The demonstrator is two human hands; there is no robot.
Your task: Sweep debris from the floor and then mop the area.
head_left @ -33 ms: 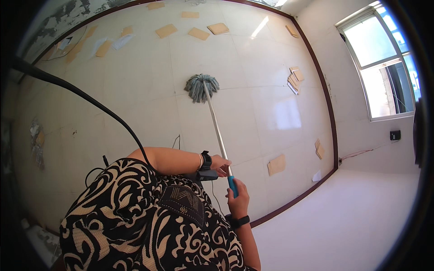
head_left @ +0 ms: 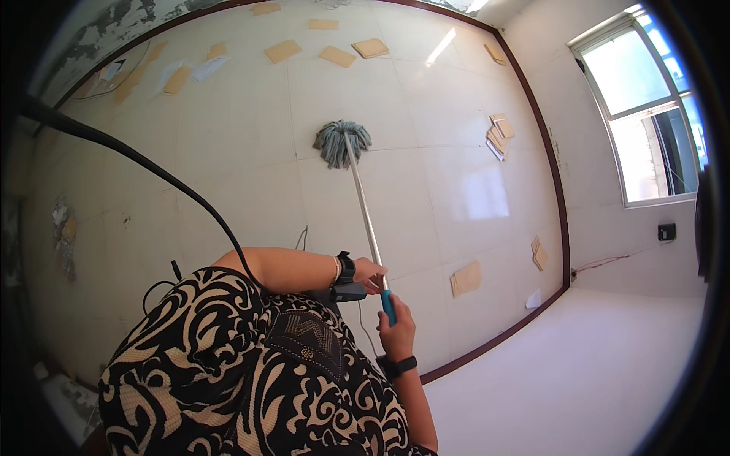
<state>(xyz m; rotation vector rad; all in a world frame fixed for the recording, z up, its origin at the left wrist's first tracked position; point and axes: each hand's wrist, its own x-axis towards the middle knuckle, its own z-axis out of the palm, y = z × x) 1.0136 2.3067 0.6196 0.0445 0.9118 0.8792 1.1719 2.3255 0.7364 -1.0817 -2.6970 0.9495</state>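
Observation:
A mop (head_left: 362,199) with a metal pole and a blue grip reaches away from me across the floor. Its grey-green string head (head_left: 342,144) lies spread on the pale tiles. My left hand (head_left: 370,275) is closed round the pole just above the blue grip (head_left: 388,307). Lower down, my right hand (head_left: 398,328) wraps the grip near its end, thumb along it. Dark bands circle both wrists, and a dark box-shaped device (head_left: 348,292) sits by the left wrist.
Tan cardboard-like pieces lie about: several along the far side, a small stack (head_left: 499,137) at right, and another piece (head_left: 466,279) nearer. Plastic-wrapped stuff (head_left: 64,235) is at far left. A dark red skirting (head_left: 559,197) edges the floor below a window (head_left: 639,106). A black cable (head_left: 152,159) crosses the left.
The mop head has slid slightly farther from me over the tiles. Both hands have moved a little the same way, still gripping it. The view has shifted very slightly.

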